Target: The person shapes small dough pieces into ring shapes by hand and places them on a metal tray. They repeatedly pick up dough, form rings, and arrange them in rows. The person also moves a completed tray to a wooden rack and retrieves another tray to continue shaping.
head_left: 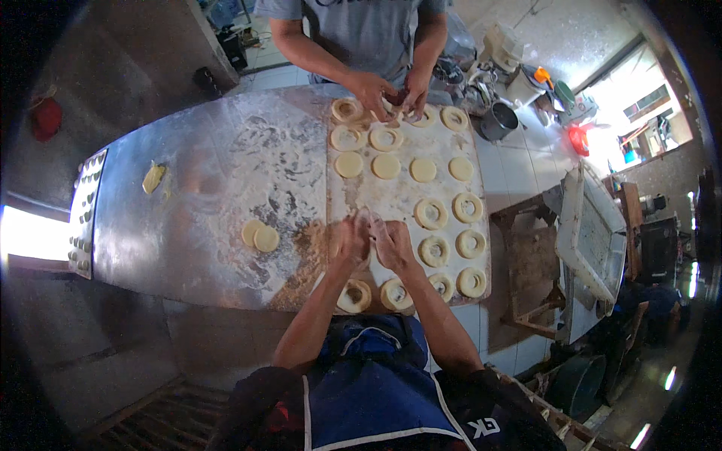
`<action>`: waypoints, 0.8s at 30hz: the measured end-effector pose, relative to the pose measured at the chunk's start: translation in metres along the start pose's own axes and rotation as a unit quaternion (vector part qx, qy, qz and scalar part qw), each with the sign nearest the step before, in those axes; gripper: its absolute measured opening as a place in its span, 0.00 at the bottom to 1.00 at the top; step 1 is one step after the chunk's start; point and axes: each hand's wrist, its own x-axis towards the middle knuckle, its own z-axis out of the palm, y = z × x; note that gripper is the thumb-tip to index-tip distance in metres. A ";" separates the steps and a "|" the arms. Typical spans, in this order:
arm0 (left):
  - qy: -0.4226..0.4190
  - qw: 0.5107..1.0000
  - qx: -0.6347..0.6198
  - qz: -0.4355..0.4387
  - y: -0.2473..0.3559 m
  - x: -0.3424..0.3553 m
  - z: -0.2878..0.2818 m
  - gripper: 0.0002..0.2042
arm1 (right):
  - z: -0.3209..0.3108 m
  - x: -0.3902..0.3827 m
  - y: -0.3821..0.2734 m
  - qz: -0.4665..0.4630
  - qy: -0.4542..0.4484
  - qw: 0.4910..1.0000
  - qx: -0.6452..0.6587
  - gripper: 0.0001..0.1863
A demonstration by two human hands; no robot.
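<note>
My left hand (352, 242) and my right hand (392, 244) meet over the near half of a floured board (391, 197). Their fingers are closed and floury, and whatever they hold is hidden between them. Right of my hands lie several dough rings (433, 251), while others, such as one dough ring (353, 296), sit below my wrists. Flat dough rounds (386, 167) form a row beyond my fingertips. To the left, two overlapping dough rounds (265, 239) rest on the metal table (188, 225).
Across the table a person's hands (389, 98) work over the far dough rings. Loose flour (271, 177) covers part of the metal. A yellow lump (153, 178) lies farther left, near a tray of small pieces (86, 214). A white crate (590, 233) stands at the right.
</note>
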 end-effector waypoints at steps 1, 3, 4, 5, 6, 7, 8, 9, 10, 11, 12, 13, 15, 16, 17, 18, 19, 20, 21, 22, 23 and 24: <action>0.020 0.986 -0.158 -0.058 0.001 0.002 0.008 0.15 | -0.005 0.000 0.001 0.000 -0.001 1.000 0.009 0.32; 0.062 0.874 -0.453 -0.164 0.007 0.005 0.023 0.16 | -0.017 0.002 0.005 -0.019 0.016 0.999 0.033 0.30; 0.060 0.963 -0.257 -0.057 0.009 0.005 0.027 0.16 | -0.024 0.003 0.008 -0.016 0.006 0.999 0.030 0.28; 0.087 0.988 -0.126 0.012 0.012 0.004 0.032 0.17 | -0.031 0.004 0.010 -0.004 0.007 1.000 0.025 0.26; 0.081 0.989 -0.054 0.111 0.014 0.007 0.033 0.18 | -0.037 0.004 0.013 -0.027 -0.004 0.996 0.087 0.23; 0.094 0.986 -0.033 0.134 0.017 0.009 0.037 0.18 | -0.043 0.004 0.015 -0.045 -0.003 0.988 0.145 0.20; 0.105 0.974 -0.014 0.199 0.019 0.013 0.037 0.17 | -0.049 0.007 0.016 -0.040 -0.013 0.982 0.184 0.17; 0.122 0.976 0.010 0.178 0.022 0.018 0.041 0.18 | -0.056 0.010 0.018 -0.066 -0.002 0.987 0.144 0.14; 0.070 0.993 -0.001 0.096 0.025 0.023 0.037 0.17 | -0.065 0.013 0.020 -0.064 -0.002 0.994 0.086 0.10; 0.089 0.989 0.082 0.089 0.029 0.030 0.041 0.15 | -0.071 0.016 0.022 -0.088 0.010 0.995 0.034 0.08; 0.122 0.960 0.201 0.156 0.033 0.036 0.042 0.15 | -0.072 0.022 0.023 -0.054 0.016 0.997 0.052 0.11; 0.094 0.959 0.249 0.097 0.037 0.043 0.044 0.15 | -0.074 0.024 0.025 -0.028 0.038 0.999 -0.021 0.14; 0.050 0.942 0.331 0.023 0.045 0.050 0.043 0.14 | -0.076 0.025 0.031 -0.072 0.100 0.984 -0.127 0.21; 0.060 0.929 0.364 0.022 0.047 0.050 0.041 0.14 | -0.075 0.023 0.035 -0.090 0.112 0.975 -0.170 0.23; 0.073 0.916 0.389 0.064 0.049 0.050 0.038 0.14 | -0.075 0.017 0.039 -0.118 0.123 0.965 -0.197 0.25; 0.098 0.898 0.420 0.083 0.050 0.050 0.036 0.14 | -0.077 0.010 0.043 -0.106 0.122 0.961 -0.223 0.27; 0.049 0.930 0.353 0.092 0.050 0.049 0.033 0.14 | -0.077 0.003 0.047 -0.136 0.113 0.962 -0.209 0.27; 0.012 0.954 0.292 0.073 0.049 0.048 0.032 0.14 | -0.078 -0.006 0.050 -0.125 0.090 0.969 -0.191 0.26; -0.036 0.978 0.203 0.033 0.048 0.048 0.031 0.14 | -0.078 -0.014 0.052 -0.081 0.051 0.979 -0.182 0.26; -0.031 0.963 0.262 0.062 0.046 0.047 0.030 0.14 | -0.076 -0.018 0.053 -0.093 0.054 0.980 -0.165 0.26; -0.038 0.952 0.295 0.072 0.044 0.047 0.031 0.14 | -0.074 -0.022 0.053 -0.070 0.043 0.984 -0.157 0.26; -0.046 0.945 0.312 0.084 0.043 0.046 0.032 0.13 | -0.072 -0.026 0.053 -0.078 0.036 0.987 -0.135 0.27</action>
